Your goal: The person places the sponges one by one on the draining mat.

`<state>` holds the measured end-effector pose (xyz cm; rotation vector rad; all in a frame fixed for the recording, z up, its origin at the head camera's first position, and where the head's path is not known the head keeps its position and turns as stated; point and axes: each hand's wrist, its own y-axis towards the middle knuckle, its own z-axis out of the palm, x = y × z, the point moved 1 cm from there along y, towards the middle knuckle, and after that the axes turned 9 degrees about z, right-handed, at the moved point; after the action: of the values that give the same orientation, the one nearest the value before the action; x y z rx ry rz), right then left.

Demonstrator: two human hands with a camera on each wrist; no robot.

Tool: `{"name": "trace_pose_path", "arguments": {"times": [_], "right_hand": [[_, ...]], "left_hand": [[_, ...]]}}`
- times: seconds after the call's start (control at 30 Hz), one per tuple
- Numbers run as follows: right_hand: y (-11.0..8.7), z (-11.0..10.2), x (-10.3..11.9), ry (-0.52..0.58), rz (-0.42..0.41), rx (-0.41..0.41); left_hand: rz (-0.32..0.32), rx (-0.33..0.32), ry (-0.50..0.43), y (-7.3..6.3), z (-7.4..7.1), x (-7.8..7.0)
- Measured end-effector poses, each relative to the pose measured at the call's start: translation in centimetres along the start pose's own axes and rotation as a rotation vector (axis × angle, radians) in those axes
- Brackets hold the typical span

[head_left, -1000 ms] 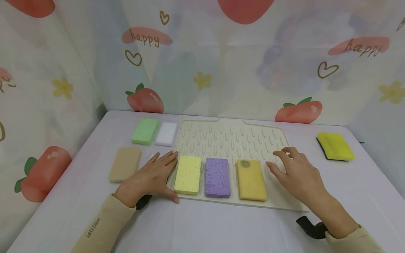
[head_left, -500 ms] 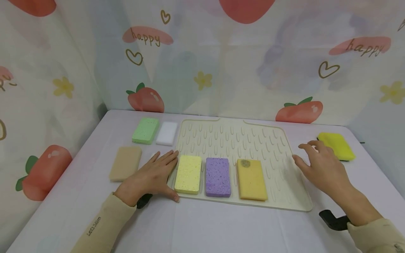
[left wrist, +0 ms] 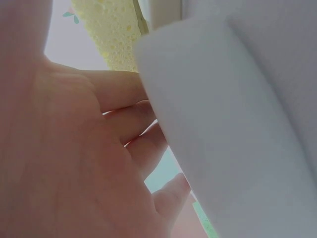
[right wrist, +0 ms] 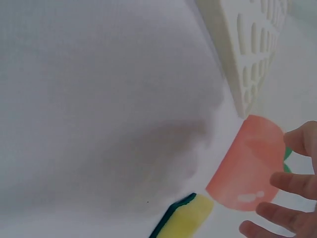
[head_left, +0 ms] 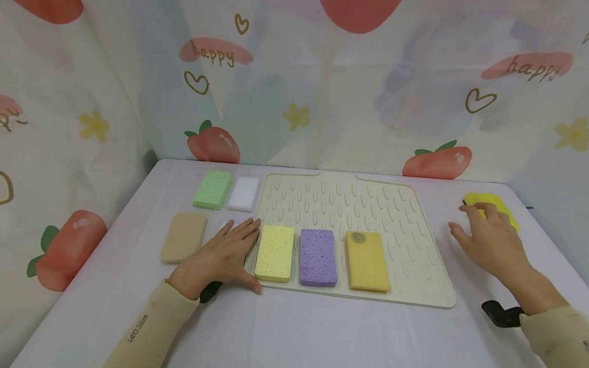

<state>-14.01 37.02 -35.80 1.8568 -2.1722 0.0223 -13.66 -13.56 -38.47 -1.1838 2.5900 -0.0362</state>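
Note:
My left hand [head_left: 223, 258] lies with fingers spread beside the pale yellow sponge [head_left: 274, 254], at the left edge of the cream ridged mat [head_left: 414, 245]. A white block [left wrist: 213, 114], probably a sponge, fills much of the left wrist view by its fingers; the hand mostly hides it from above. On the mat, a purple sponge [head_left: 318, 257] and an orange-yellow sponge [head_left: 367, 263] stand in a row with the pale yellow one. My right hand [head_left: 494, 243], fingers loosely bent, hovers by a bright yellow sponge [right wrist: 188, 218] with a dark scouring side, partly covering it in the head view.
Left of the mat lie a green sponge [head_left: 213, 189], a white sponge [head_left: 244, 193] and a beige sponge [head_left: 183, 237]. A printed cloth backdrop [head_left: 340, 76] rises behind the white-covered table [head_left: 322, 327].
My right hand has moved rightward, from beside the orange-yellow sponge, off the mat to the bright yellow sponge. The left hand and the sponges stay where they were.

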Motion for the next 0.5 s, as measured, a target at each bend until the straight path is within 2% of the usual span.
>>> {"name": "trace_pose_path", "arguments": {"times": [0.27,0.5], "right_hand": [[1.0,0.1,-1.5,-0.022,0.002,0.008],[2.2,0.0,-2.4,-0.091,0.028,0.042]], "left_hand": [[0.001,0.000,-0.001,0.0,0.0,0.0],[-0.003,0.002,-0.009,0.0,0.0,0.0]]}}
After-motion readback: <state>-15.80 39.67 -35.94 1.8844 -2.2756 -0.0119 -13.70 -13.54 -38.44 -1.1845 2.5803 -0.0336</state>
